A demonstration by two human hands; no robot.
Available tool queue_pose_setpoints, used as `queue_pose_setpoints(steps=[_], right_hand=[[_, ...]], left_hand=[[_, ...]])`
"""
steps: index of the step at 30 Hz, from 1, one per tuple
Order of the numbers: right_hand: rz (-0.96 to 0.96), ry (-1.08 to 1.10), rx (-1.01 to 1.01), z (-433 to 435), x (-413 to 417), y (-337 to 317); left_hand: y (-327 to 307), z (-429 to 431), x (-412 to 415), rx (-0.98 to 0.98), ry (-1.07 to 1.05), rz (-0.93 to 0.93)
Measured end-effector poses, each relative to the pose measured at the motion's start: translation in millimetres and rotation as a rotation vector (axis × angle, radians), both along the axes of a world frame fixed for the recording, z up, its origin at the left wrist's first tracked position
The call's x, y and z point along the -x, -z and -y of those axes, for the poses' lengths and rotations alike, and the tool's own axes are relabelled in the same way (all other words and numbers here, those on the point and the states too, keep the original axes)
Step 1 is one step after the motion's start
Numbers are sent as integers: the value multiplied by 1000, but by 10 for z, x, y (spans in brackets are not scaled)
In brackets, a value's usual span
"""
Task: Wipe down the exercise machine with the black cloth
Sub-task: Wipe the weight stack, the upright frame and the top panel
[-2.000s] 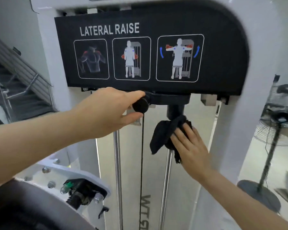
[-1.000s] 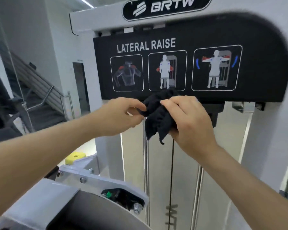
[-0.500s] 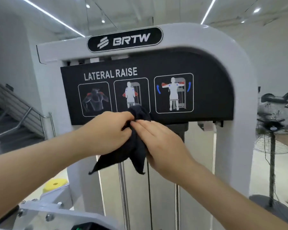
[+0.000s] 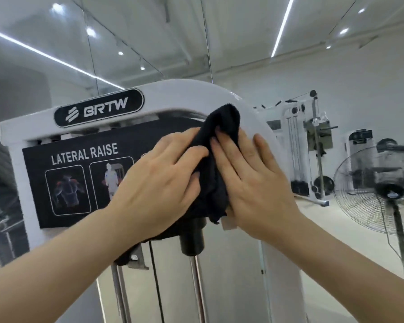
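You have the black cloth point(image 4: 216, 159) bunched between both hands, high on the exercise machine point(image 4: 168, 92), at the curved upper right corner of its white frame, so the fabric meets the rounded edge where dust would likely settle. Your left hand point(image 4: 154, 183) curls its fingers over the left side of the cloth, pinching it closed, while your right hand point(image 4: 250, 180) lies nearly flat, fingers spread, pressing the cloth against the frame; the little finger sits on bare white paint. A loose tail of cloth hangs down over the black instruction panel point(image 4: 79, 180), hiding its right side. Below your hands a black cylinder point(image 4: 191, 238) and chrome guide rods point(image 4: 198, 287) jut out, likely snag points. A pedestal fan point(image 4: 383, 194) stands well apart, off the machine's right edge.
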State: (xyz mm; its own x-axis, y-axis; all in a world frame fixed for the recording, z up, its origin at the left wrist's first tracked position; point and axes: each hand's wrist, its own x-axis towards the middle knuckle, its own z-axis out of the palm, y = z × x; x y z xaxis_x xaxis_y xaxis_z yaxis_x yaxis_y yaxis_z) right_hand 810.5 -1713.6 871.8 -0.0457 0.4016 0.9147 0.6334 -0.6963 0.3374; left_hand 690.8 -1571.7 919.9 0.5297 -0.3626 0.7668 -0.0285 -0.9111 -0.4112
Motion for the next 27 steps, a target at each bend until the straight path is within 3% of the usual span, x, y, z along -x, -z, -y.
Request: queue_pose_setpoints(steps=[6, 8, 10, 12, 17, 23, 27], right_hand=[[-136, -220, -76, 101, -56, -789], [-340, -312, -33, 227, -128, -1072], [-564, -540, -4, 355, -265, -1234], [-609, -677, 24, 424, -379, -1246], [-629, -693, -43, 573, -604, -787], [-576, -394, -29, 834, -666, 382], [-718, -637, 15, 802, -709, 446]], left_hand=[[-507, 446, -381, 194, -73, 348], [-727, 574, -510, 220, -149, 324], [-927, 714, -610, 288, -228, 217], [-1060, 850, -669, 312, -330, 83], [-864, 1211, -812, 48, -564, -82], [276, 1528, -785, -153, -566, -155], [245, 1541, -770, -317, -629, -159]])
